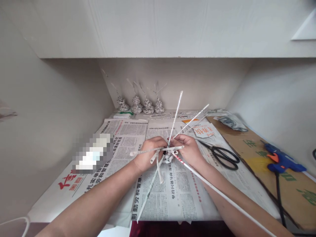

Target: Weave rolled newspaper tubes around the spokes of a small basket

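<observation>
Between my two hands is a small woven piece [168, 158] of rolled newspaper, with several paper tubes sticking out of it in different directions. My left hand [152, 152] is closed on its left side, fingers partly hidden behind the tubes. On the other side my right hand [189, 149] pinches the piece near the bases of two tubes that point up and away. One long paper tube [217, 191] with a red-marked end runs from the weave across my right forearm toward the lower right. Another tube [148, 196] slants down to the table's front edge.
Newspaper sheets [128, 144] cover the table. Black scissors [223, 156] lie right of my right hand. A blue glue gun [283, 161] rests on cardboard [261, 177]. Several finished woven gourd shapes [148, 106] stand at the back wall, beside loose paper tubes [182, 114]. A shelf overhangs above.
</observation>
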Tool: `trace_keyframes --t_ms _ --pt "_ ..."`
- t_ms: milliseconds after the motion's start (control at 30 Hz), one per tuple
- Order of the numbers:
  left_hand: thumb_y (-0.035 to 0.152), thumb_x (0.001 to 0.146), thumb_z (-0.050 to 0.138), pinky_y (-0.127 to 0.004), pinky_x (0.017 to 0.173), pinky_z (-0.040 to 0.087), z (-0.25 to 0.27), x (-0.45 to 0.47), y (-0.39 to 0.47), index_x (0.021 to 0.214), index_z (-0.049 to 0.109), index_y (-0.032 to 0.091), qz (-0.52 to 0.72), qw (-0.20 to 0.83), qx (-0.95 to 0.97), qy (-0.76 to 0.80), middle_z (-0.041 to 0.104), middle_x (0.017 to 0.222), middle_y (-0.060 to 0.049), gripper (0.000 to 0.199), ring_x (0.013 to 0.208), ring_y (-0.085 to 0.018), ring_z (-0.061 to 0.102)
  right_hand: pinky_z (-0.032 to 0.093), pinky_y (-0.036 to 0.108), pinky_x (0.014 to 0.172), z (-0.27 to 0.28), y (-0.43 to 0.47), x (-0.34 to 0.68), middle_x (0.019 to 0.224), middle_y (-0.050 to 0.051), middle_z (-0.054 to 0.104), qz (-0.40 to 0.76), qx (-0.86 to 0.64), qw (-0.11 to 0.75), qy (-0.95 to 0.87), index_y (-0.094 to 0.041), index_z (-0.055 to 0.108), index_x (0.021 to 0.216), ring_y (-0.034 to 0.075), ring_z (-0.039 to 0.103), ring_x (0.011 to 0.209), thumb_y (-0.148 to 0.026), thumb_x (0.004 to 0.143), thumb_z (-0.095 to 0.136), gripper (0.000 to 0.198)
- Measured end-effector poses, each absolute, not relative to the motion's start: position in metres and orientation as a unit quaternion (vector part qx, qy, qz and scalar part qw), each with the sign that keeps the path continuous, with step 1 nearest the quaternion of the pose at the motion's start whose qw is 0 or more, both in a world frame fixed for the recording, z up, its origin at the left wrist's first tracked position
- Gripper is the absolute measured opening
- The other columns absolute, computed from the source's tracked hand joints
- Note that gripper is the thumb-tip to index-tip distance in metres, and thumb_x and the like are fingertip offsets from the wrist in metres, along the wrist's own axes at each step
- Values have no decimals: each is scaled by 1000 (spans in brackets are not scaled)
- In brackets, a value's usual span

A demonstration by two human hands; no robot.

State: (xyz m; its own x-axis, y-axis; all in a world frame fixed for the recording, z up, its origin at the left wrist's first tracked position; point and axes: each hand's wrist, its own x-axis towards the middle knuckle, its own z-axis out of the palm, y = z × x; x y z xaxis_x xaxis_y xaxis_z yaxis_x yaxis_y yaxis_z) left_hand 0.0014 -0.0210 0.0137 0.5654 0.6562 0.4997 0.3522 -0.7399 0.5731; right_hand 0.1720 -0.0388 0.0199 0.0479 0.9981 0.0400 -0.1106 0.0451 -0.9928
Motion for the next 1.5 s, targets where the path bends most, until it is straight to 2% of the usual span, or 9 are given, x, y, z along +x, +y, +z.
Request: trace_keyframes --t_ms 200,333,500,667,800,933,1233,1367,1500 --pt "8 82 52 -22 65 43 16 8 -26 70 60 17 382 190 822 376 64 72 -1 17 68 -12 59 49 24 55 16 -39 174 67 2 71 482 -458 542 -515 -18 67 71 15 65 60 -35 74 71 18" --pt "15 81 56 -21 59 41 16 12 -26 78 56 19 386 207 784 440 60 66 2 4 61 -12 56 52 25 61 11 -39 174 74 2 72 467 -457 531 -540 -18 69 80 16 67 66 -35 78 67 17" --pt "13 78 58 -24 63 46 15 13 -23 85 60 17 405 240 767 437 66 74 -1 9 67 -14 61 56 30 75 12 -41 172 89 5 73 460 -444 528 -559 -19 68 97 18 70 80 -31 79 67 21" --pt "11 76 58 -27 76 52 12 13 -21 91 68 18 424 305 749 409 72 86 -3 20 80 -17 68 58 29 66 8 -39 174 98 4 70 445 -440 543 -561 -22 60 98 17 71 75 -32 82 62 19" --pt "13 75 62 -28 75 55 12 13 -20 96 69 18 422 346 731 408 74 89 -3 23 79 -17 69 56 25 60 6 -38 175 97 2 68 433 -458 529 -569 -23 56 95 17 72 76 -28 81 63 17" --pt "16 75 64 -28 73 56 18 12 -21 87 70 17 412 366 733 399 73 83 -2 13 76 -17 69 55 25 65 9 -40 177 96 3 69 411 -472 516 -585 -23 57 94 15 71 78 -23 80 61 15" --pt "15 72 66 -27 71 55 24 9 -21 89 71 14 384 433 712 397 74 84 -4 18 76 -18 70 56 26 70 8 -35 178 91 2 68 460 -459 508 -565 -21 59 91 15 71 78 -20 79 60 12" --pt "18 73 67 -26 68 54 21 8 -19 85 70 14 396 409 717 403 73 79 -4 13 73 -18 68 56 26 66 10 -35 178 90 2 68 463 -465 506 -559 -20 60 91 15 70 75 -22 78 62 13" --pt "14 73 65 -25 67 51 24 9 -19 77 67 14 410 372 722 416 70 73 -3 5 70 -16 66 55 27 72 13 -36 179 89 3 72 471 -469 485 -568 -20 61 92 16 70 81 -18 77 59 15"
